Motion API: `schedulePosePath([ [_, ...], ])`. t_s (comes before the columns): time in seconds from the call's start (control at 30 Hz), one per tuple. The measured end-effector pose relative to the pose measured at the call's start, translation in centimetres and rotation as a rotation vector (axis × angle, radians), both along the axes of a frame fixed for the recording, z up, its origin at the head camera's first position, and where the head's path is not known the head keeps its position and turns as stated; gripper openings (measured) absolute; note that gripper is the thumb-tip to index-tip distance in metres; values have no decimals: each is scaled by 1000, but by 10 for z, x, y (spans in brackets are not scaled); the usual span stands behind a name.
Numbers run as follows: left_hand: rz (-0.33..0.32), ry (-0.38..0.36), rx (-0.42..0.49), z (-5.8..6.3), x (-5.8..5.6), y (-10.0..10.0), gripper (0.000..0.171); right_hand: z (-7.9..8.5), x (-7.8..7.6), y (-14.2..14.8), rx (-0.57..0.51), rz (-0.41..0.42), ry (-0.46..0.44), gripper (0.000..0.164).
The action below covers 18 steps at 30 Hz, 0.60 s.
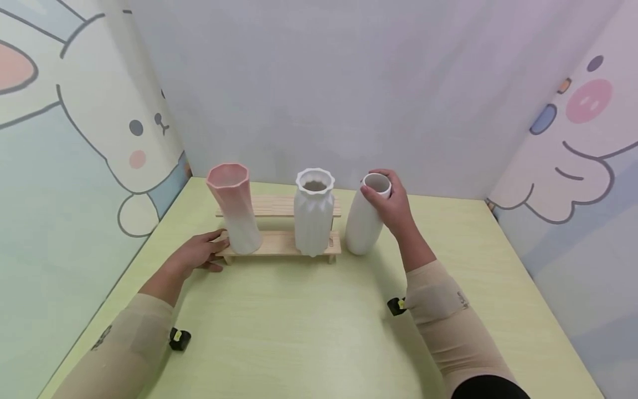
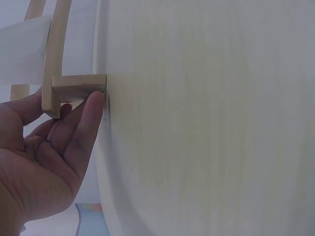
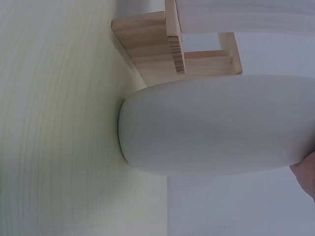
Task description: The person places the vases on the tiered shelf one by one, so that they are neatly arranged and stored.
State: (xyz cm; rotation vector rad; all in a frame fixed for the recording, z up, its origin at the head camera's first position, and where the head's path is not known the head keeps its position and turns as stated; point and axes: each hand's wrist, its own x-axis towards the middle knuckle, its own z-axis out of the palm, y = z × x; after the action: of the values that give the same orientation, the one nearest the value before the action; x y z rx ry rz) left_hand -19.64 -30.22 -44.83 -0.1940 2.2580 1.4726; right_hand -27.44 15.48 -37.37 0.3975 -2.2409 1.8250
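A two-tier wooden shelf (image 1: 276, 243) stands on the table. At the left end of its lower tier, my left hand (image 1: 198, 252) grips the plank; the left wrist view shows the thumb over the board and fingers under it, by the leg (image 2: 81, 86). My right hand (image 1: 399, 209) holds a smooth white vase (image 1: 363, 224) near its rim, thumb at the front. The vase's base meets the tabletop, right of the shelf. On the lower tier are a pink-to-white twisted vase (image 1: 238, 213) at the left and a white fluted vase (image 1: 314, 219) at the right.
The pale yellow table (image 1: 299, 332) runs back to a grey-white wall (image 1: 324, 94). Cartoon-printed panels rise on the left (image 1: 55, 221) and right (image 1: 598, 233). Small black devices hang by the left sleeve (image 1: 179, 338) and the right sleeve (image 1: 396, 306).
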Motion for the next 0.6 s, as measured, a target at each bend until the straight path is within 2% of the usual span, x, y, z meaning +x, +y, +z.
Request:
schedulePosePath([
  [0.6, -19, 17, 7, -1, 1, 0, 82, 0, 3, 1, 27, -28, -18, 51],
])
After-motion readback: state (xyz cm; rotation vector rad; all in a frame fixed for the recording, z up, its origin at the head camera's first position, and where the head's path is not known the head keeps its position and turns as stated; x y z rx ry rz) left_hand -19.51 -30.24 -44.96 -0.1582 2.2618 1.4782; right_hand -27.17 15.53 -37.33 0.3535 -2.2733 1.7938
